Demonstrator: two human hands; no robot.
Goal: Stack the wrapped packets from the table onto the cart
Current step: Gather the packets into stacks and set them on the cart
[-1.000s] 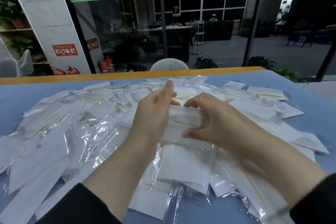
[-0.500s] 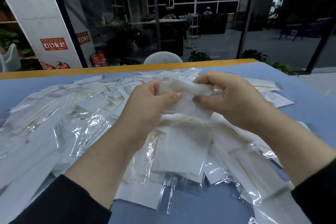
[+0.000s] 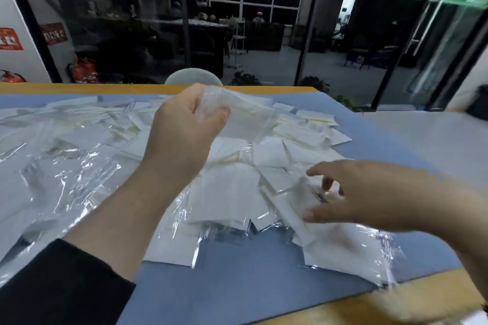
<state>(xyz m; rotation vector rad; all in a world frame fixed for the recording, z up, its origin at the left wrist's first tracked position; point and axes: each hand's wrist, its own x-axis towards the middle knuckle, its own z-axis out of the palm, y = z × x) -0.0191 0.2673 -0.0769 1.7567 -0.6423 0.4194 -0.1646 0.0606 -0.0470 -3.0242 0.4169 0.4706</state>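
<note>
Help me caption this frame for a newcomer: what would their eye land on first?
First, the heap of wrapped packets, glossy and white, spread over the blue table. Next, the left hand raised at centre, gripping a few gathered packets. The right hand hovers open over the heap's right side.

The person is wearing a black long sleeve that is sitting pushed up on the left forearm, leaving the forearm, wrist and left hand bare, while the right hand and its forearm are showing bare too, without rings or a watch.
</note>
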